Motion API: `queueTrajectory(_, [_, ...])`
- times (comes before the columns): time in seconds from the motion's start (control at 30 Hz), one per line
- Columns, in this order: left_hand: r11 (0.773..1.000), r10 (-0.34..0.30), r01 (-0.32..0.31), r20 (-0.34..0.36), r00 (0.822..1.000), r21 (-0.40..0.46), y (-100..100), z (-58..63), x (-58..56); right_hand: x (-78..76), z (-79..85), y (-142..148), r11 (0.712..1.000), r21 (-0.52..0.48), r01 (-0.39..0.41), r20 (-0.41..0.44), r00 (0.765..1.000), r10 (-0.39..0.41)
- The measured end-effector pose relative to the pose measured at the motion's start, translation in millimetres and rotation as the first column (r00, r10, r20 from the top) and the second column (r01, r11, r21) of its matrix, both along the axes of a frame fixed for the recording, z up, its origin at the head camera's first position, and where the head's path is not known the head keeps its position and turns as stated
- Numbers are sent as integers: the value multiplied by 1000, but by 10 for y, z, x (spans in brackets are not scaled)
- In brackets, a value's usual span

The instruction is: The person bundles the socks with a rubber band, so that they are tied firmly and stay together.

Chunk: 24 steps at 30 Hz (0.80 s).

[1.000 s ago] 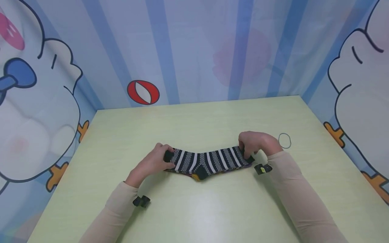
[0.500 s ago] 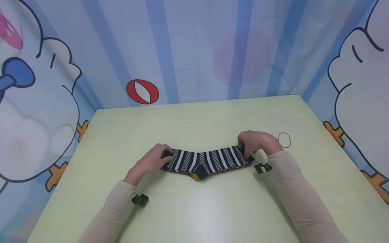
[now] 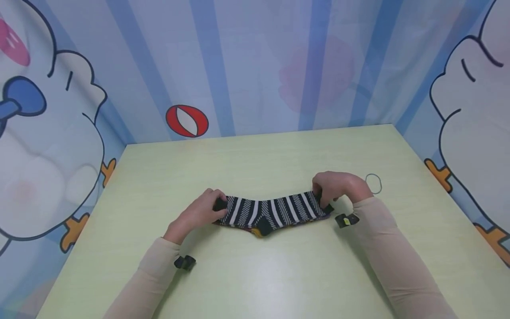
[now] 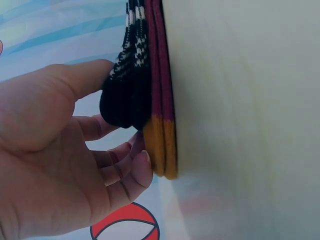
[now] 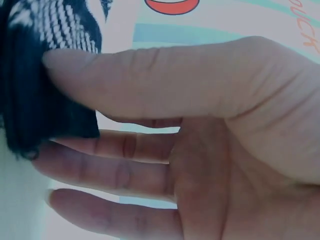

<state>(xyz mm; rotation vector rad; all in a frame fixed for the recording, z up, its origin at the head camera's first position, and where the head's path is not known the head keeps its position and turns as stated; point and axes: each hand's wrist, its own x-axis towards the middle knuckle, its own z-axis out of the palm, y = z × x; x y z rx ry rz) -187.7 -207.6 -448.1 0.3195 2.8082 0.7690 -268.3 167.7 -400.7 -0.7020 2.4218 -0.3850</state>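
Observation:
Black-and-white striped socks (image 3: 260,210) lie stacked on the table, heel toward me, over maroon socks (image 4: 158,70) with mustard toes (image 4: 161,150). At the left end my left hand (image 3: 202,207) holds the black toes (image 4: 122,102), its thumb on one side and curled fingers on the other. Opposite, my right hand (image 3: 336,186) pinches the dark cuff (image 5: 50,95) between thumb and fingers. The right wrist view shows the thumb across the cuff, with the fingertips partly hidden behind it.
A thin dark loop (image 3: 373,183), like a rubber band, lies beyond my right wrist. The pale table (image 3: 255,274) meets a printed curtain (image 3: 259,66) at its back edge. Small black clips (image 3: 185,262) sit by both sleeve cuffs.
My left hand has shifted slightly left along the toe end of the socks since a second ago. The right hand stays almost still at the cuff.

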Motion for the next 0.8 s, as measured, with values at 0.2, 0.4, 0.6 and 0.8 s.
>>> queueTrajectory(0.2, [1000,10,-13,-108,994,-25,109,76,35,-20,72,141,999,-46,9,-15,1000,-10])
queueTrajectory(0.4, [1000,-7,2,-170,985,-30,294,193,19,-20,146,335,992,-98,74,-1,997,-75])
queueTrajectory(0.6, [996,-91,90,-187,978,-17,593,343,-71,-29,136,570,988,-81,135,2,991,-135])
queueTrajectory(0.8, [979,-196,202,-168,966,19,967,447,-163,-80,106,815,974,-67,215,-22,976,-217])
